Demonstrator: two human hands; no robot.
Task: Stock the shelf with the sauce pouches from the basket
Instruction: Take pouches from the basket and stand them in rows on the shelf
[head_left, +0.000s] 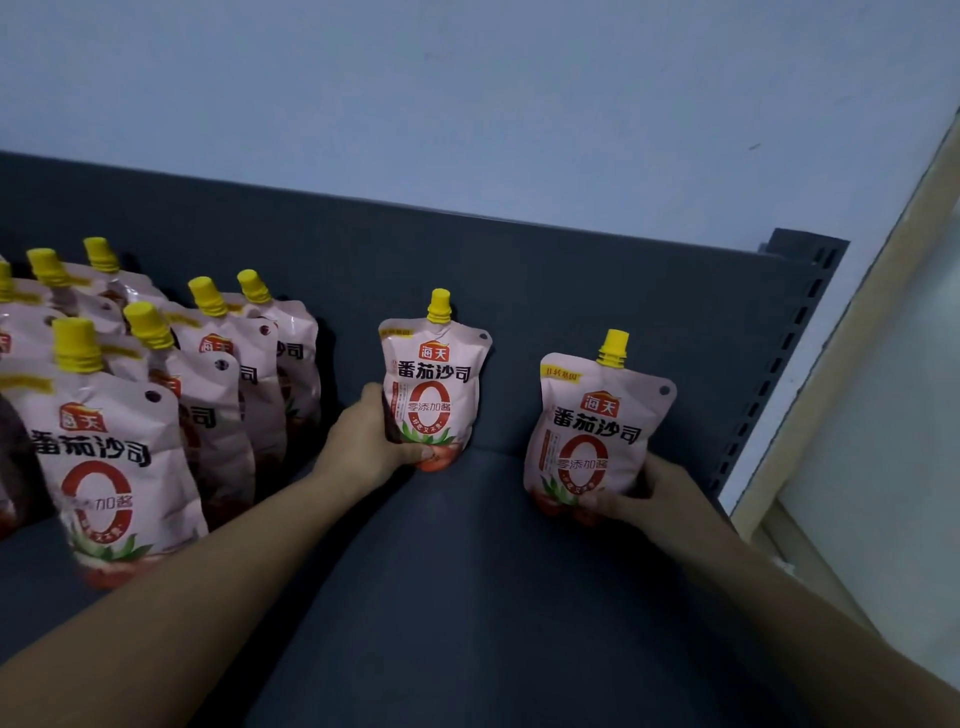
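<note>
Two sauce pouches are in hand and a crowd of the same pink, yellow-capped pouches (218, 395) stands on the dark shelf (467, 571); seven yellow caps can be counted in that group, plus part of another at the frame's left edge, so the full count cannot be told.

Taking the shelf's back panel (519, 270) as the landmark: the left-hand pouch (434, 384) stands upright close against it, long axis vertical, cap up, printed face toward the camera. The right-hand pouch (597, 431) is further forward from the panel and nearer the slotted upright (779, 358) at the shelf's right end, also cap up, tilted slightly to the right. The stocked group sits along the panel's left stretch, in rows running forward from it, caps up and leaning a little left.

The left hand (371, 436) is clamped on the lower left edge of its pouch, thumb across the front. The right hand (649, 493) grips the bottom right corner of its pouch, fingers curled behind and thumb in front.
</note>
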